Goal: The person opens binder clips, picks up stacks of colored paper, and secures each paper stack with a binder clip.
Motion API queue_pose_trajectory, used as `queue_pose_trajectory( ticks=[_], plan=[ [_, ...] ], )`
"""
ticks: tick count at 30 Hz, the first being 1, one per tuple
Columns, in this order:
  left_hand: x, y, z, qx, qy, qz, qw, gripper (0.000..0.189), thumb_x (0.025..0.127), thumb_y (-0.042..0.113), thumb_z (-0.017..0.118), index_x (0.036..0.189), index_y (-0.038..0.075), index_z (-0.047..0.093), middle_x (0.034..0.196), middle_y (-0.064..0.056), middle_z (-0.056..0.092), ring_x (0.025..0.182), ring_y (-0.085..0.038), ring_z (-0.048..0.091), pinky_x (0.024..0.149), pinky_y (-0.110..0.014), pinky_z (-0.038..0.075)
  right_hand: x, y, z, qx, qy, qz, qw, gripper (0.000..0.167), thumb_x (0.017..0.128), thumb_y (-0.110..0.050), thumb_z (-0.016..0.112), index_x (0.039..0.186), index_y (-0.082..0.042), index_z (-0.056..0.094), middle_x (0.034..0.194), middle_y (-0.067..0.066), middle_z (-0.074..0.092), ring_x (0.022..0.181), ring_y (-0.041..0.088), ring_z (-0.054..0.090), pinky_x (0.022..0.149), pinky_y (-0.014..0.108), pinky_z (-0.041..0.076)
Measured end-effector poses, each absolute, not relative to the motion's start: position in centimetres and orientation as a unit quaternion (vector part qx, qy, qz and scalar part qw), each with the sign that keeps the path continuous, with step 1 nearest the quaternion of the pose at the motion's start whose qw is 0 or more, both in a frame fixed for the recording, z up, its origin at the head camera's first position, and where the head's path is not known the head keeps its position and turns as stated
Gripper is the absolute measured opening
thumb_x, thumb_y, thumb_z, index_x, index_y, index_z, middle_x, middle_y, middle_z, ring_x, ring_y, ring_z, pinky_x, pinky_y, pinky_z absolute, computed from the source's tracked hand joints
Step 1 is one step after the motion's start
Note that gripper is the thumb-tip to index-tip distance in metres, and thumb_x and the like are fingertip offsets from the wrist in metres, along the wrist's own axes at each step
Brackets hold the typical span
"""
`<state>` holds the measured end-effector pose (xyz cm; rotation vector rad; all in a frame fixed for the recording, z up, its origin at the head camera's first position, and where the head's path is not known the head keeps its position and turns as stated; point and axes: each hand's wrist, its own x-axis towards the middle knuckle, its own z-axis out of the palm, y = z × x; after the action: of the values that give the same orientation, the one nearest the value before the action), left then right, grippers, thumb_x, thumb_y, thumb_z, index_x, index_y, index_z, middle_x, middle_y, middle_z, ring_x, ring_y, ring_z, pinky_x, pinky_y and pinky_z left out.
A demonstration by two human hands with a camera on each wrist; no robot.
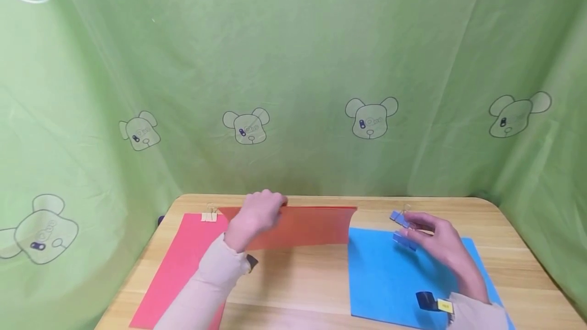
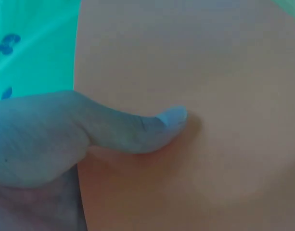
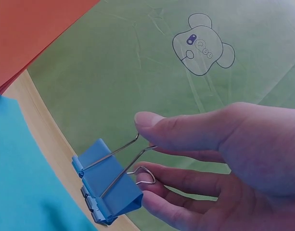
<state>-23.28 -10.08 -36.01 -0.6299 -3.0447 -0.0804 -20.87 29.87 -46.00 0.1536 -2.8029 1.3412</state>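
Reaching in nearest, a pale right sleeve (image 1: 477,314) crosses the near right part of the blue sheet (image 1: 385,279) (a black strap (image 1: 425,300) and a yellow label (image 1: 445,305) show at its cuff). The left sleeve (image 1: 202,289) lies well left of the blue sheet, above a pink-red sheet (image 1: 165,274) flat on the wooden table (image 1: 293,289).

Over the far part of the blue sheet is the right hand (image 1: 437,241), thumb and finger nearly together, pinching the wire handles of a blue clip (image 3: 113,178). The right wrist view shows those handles clearly, with other fingers loosely bent below. A second blue clip (image 1: 399,218) appears separately in the head view, near the blue sheet's far edge; the right wrist view gives only a part of it behind the first (whether it bites the sheet, I cannot tell).

Left of the blue sheet, the left hand (image 1: 259,213) grips the upper edge of a raised, bent orange sheet (image 1: 316,225). The left wrist view shows its thumb (image 2: 137,132) against the broad face; the other fingers are mostly hidden there, while the head view shows bent knuckles.

Farther left of the blue sheet, a white clip (image 1: 209,217) sits at the pink-red sheet's far edge. Beyond the blue sheet hangs a green curtain (image 1: 312,65) printed with bear heads (image 1: 371,121).
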Motion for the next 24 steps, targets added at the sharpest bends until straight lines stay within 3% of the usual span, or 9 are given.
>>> queue_pose_trajectory(
  ticks=[4,10,12,16,21,24],
  plan=[
    [-23.4,-12.7,-36.1,-0.187,-0.981,-0.042,-0.004,0.022,0.094,0.003,0.064,0.078,0.016,0.070,0.065,0.003,0.048,0.064,-0.018,0.049,0.054,-0.033,0.038,-20.9,29.9,-46.0,0.048,-0.901,0.431,0.011,0.067,0.095,-0.041,0.073,0.143,0.002,0.055,0.138,0.027,0.059,0.125,0.049,0.055,0.097,0.062,0.050],
    [-23.5,-16.0,-35.9,-0.183,-0.979,-0.092,-0.015,0.035,0.088,-0.005,0.060,0.062,0.014,0.045,0.059,0.005,0.029,0.057,-0.013,0.033,0.054,-0.029,0.028,-20.9,29.8,-46.1,0.048,-0.902,0.429,0.009,0.066,0.096,-0.039,0.074,0.144,0.002,0.054,0.138,0.027,0.059,0.125,0.049,0.055,0.096,0.062,0.050],
    [-23.6,-17.4,-35.7,-0.198,-0.972,-0.123,-0.021,0.037,0.088,-0.007,0.062,0.063,0.014,0.043,0.059,0.005,0.030,0.056,-0.011,0.033,0.055,-0.027,0.029,-21.0,29.8,-46.2,0.051,-0.902,0.428,0.012,0.065,0.096,-0.039,0.074,0.144,0.001,0.055,0.138,0.027,0.060,0.124,0.048,0.056,0.095,0.059,0.052],
    [-23.8,-20.6,-35.7,-0.224,-0.953,-0.200,-0.040,0.031,0.091,-0.005,0.069,0.068,0.011,0.055,0.063,0.006,0.042,0.059,-0.008,0.040,0.058,-0.025,0.036,-21.2,29.8,-46.2,0.055,-0.903,0.425,0.017,0.064,0.095,-0.039,0.074,0.143,0.000,0.057,0.136,0.025,0.061,0.122,0.046,0.058,0.091,0.048,0.055],
    [-24.2,-23.7,-37.2,-0.190,-0.915,-0.352,-0.053,0.006,0.093,0.006,0.074,0.089,0.002,0.071,0.064,0.003,0.044,0.061,-0.010,0.041,0.059,-0.026,0.038,-21.2,29.8,-46.2,0.051,-0.903,0.426,0.018,0.063,0.095,-0.039,0.074,0.142,0.000,0.057,0.136,0.026,0.061,0.122,0.046,0.057,0.090,0.049,0.054],
    [-24.2,-24.6,-39.0,-0.150,-0.881,-0.446,-0.048,0.015,0.093,0.014,0.076,0.093,-0.001,0.073,0.066,-0.001,0.048,0.064,-0.013,0.042,0.061,-0.026,0.038,-21.3,29.8,-46.1,0.055,-0.904,0.423,0.018,0.062,0.095,-0.037,0.074,0.142,0.001,0.057,0.136,0.026,0.061,0.122,0.046,0.058,0.090,0.044,0.054]
  ],
)
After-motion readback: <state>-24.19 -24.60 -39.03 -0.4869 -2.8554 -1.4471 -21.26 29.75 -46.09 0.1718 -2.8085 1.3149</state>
